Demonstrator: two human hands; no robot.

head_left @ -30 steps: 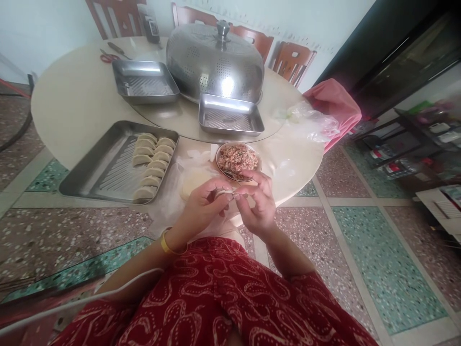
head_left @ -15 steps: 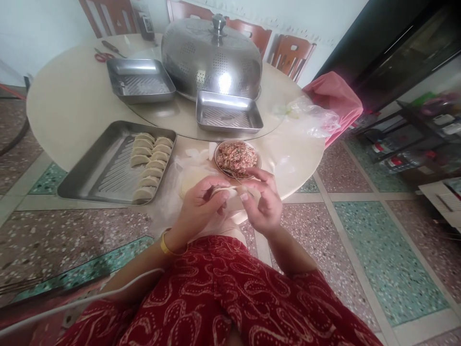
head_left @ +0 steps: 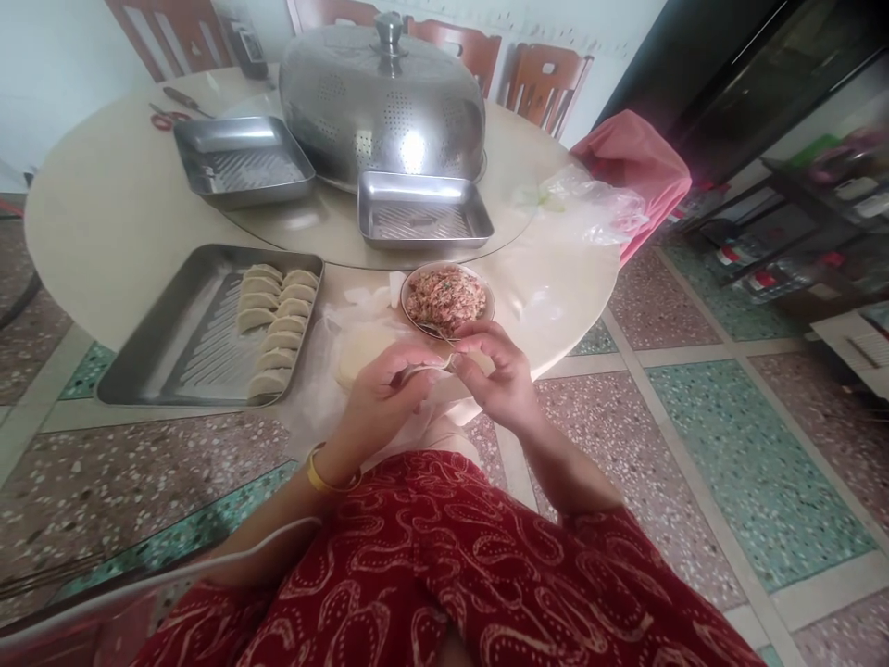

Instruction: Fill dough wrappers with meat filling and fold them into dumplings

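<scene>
Between my two hands is a pale dumpling [head_left: 425,367], mostly hidden by the fingers. My left hand [head_left: 385,394] is closed around its left side, thumb pressed along the dough. The thumb and forefinger of my right hand [head_left: 496,375] pinch its right end. Just beyond the hands stands a bowl of minced filling [head_left: 445,296], with a thin utensil handle sticking out toward my fingers. A stack of round wrappers [head_left: 357,352] lies on plastic left of the bowl. Two rows of folded dumplings [head_left: 274,324] line the right side of a large metal tray [head_left: 187,343].
Two smaller metal trays [head_left: 243,167] [head_left: 425,213] sit behind, in front of a big perforated steel dome [head_left: 389,102]. Red-handled scissors [head_left: 169,119] and a dark bottle [head_left: 246,46] are at the back left. A clear plastic bag [head_left: 597,208] lies at the table's right edge.
My right hand's fingers, spread more loosely before, have closed in a pinch on the dumpling's right end. The view has shifted slightly, so the table items appear further left.
</scene>
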